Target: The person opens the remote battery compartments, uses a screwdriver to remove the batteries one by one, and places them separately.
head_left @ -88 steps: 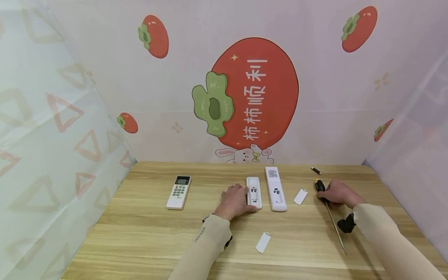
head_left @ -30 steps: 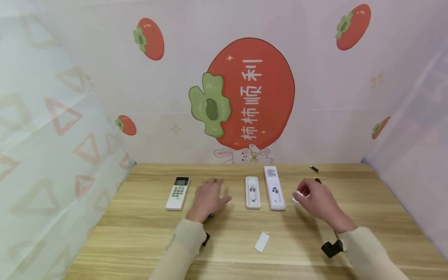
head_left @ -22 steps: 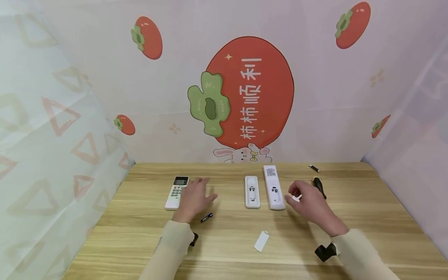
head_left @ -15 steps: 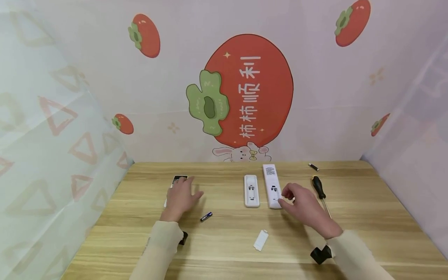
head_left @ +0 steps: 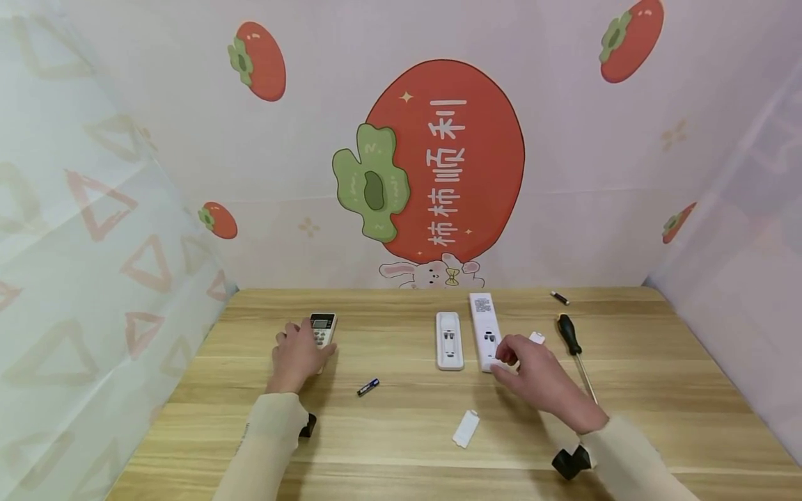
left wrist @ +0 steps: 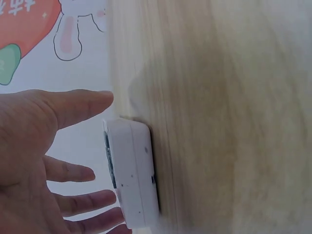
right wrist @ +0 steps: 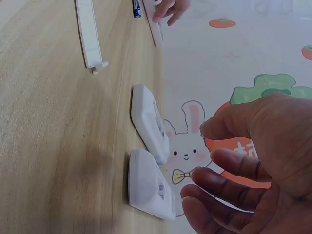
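"What lettering could you read?"

"Beyond my right hand point(head_left: 532, 372), the big red persimmon point(head_left: 491, 160) bore 柿柿顺利 point(head_left: 446, 172) in pale characters."

"And the label point(head_left: 483, 305) on the long remote point(head_left: 482, 321)?"

"Just ahead of that hand, its print was too small to read."

And here's the L hand point(head_left: 299, 355), reaching fwd at the end of a beige-sleeved L forearm point(head_left: 260, 445), back of hand up, thumb straight & well apart from slightly bent fingers w/ gaps btwn them. Over to the R hand point(head_left: 539, 369), also back up, its beige-sleeved R forearm point(head_left: 626, 456) slanting inward from lower R, fingers loosely curved, thumb tip clear of the fingertips; both hands w/ approx. the same fwd reach, well apart.
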`<act>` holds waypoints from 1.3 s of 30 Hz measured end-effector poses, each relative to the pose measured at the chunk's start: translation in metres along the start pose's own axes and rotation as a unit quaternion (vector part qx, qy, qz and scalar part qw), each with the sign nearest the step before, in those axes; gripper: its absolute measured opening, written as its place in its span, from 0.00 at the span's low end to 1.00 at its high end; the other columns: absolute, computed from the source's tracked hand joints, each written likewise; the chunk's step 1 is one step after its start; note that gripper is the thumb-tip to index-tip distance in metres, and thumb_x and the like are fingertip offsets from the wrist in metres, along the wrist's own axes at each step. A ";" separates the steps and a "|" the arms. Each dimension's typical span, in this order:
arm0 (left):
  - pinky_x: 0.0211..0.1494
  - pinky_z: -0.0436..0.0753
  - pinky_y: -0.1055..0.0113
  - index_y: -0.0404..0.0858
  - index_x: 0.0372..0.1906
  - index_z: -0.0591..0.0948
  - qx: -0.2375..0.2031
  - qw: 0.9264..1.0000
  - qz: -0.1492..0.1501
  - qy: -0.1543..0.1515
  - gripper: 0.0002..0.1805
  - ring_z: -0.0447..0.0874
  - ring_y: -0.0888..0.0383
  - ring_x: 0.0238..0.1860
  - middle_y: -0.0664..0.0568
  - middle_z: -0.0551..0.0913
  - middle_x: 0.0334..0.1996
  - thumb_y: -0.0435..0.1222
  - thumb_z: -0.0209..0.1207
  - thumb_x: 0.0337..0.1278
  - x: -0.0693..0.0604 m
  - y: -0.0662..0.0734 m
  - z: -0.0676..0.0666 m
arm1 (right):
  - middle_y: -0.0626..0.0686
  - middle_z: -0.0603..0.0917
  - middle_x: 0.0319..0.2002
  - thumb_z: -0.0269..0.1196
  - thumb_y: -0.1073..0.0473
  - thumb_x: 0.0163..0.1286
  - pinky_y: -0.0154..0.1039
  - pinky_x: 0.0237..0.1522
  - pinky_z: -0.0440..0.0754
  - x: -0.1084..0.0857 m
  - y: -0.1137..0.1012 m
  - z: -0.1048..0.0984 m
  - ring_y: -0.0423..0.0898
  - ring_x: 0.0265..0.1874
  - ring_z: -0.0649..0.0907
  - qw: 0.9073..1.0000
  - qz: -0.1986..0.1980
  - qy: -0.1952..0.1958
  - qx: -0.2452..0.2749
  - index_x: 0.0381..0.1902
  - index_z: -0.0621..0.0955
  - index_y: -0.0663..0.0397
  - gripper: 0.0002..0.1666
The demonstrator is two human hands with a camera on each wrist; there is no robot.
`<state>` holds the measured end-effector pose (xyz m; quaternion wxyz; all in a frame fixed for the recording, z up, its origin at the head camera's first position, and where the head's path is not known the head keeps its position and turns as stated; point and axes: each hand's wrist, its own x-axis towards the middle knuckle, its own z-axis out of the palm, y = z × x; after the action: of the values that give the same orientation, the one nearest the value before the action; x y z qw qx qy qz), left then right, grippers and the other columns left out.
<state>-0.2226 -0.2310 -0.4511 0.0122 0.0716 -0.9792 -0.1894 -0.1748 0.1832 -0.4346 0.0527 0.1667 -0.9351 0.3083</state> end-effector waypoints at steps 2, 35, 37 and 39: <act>0.54 0.72 0.33 0.22 0.72 0.61 0.000 1.000 -0.006 -0.010 0.47 0.66 0.25 0.58 0.21 0.67 0.58 0.48 0.67 0.61 0.001 -0.002 0.000 | 0.46 0.79 0.33 0.72 0.60 0.63 0.39 0.34 0.78 -0.001 -0.002 -0.001 0.46 0.33 0.78 1.000 0.006 -0.009 0.003 0.36 0.79 0.52 0.10; 0.37 0.77 0.48 0.20 0.61 0.71 -0.012 0.999 -0.019 -0.040 0.37 0.73 0.39 0.42 0.31 0.72 0.45 0.44 0.69 0.58 0.004 -0.001 0.000 | 0.48 0.80 0.32 0.74 0.61 0.62 0.36 0.33 0.78 -0.007 -0.007 0.000 0.41 0.31 0.77 1.000 0.008 -0.027 0.008 0.36 0.80 0.54 0.11; 0.37 0.77 0.47 0.20 0.61 0.72 -0.012 0.999 -0.012 -0.039 0.38 0.73 0.39 0.42 0.31 0.73 0.45 0.44 0.70 0.57 0.003 0.004 -0.001 | 0.47 0.80 0.32 0.74 0.61 0.61 0.36 0.33 0.78 -0.007 -0.007 0.000 0.41 0.31 0.77 1.000 0.009 -0.026 0.008 0.35 0.80 0.54 0.11; 0.37 0.77 0.46 0.21 0.61 0.73 -0.015 0.999 -0.002 -0.037 0.37 0.74 0.40 0.42 0.32 0.73 0.45 0.43 0.71 0.55 0.002 0.010 -0.003 | 0.47 0.80 0.32 0.74 0.61 0.62 0.36 0.33 0.78 -0.007 -0.007 0.000 0.41 0.31 0.77 1.000 0.011 -0.026 0.008 0.35 0.80 0.54 0.11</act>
<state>-0.2257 -0.2237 -0.4447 -0.0232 0.0667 -0.9758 -0.2068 -0.1661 0.1794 -0.4318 0.0240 0.1648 -0.9352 0.3124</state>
